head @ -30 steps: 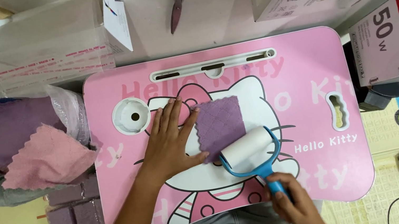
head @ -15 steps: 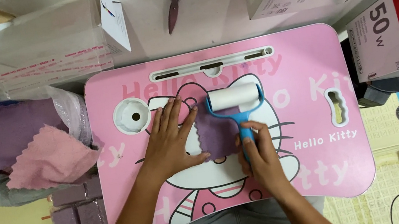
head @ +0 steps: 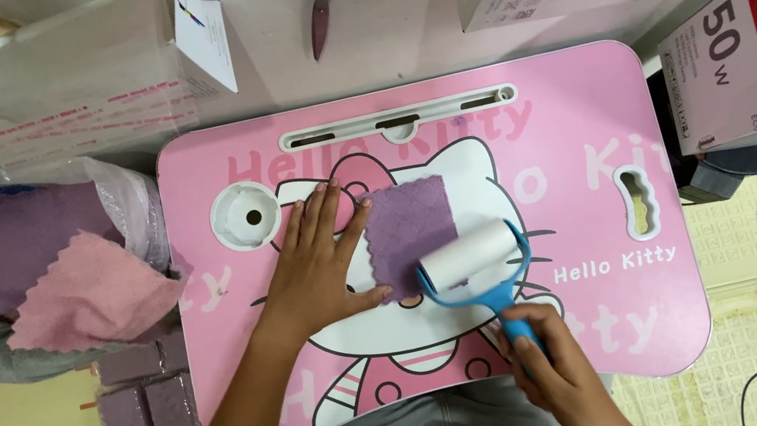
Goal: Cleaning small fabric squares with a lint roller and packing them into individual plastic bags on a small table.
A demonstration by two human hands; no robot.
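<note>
Nearest to us, our right hand [head: 549, 363] wraps its fingers tight round the blue plastic handle of the white lint roller [head: 472, 257]. We should roll it slowly and straight, pressing softly. Its drum sits on the near right corner of the small purple square cloth [head: 410, 230], which lies in the middle of the pink cartoon lap table [head: 585, 109]. Our left hand [head: 321, 263] lies flat, fingers spread, pinning the cloth's left edge.
</note>
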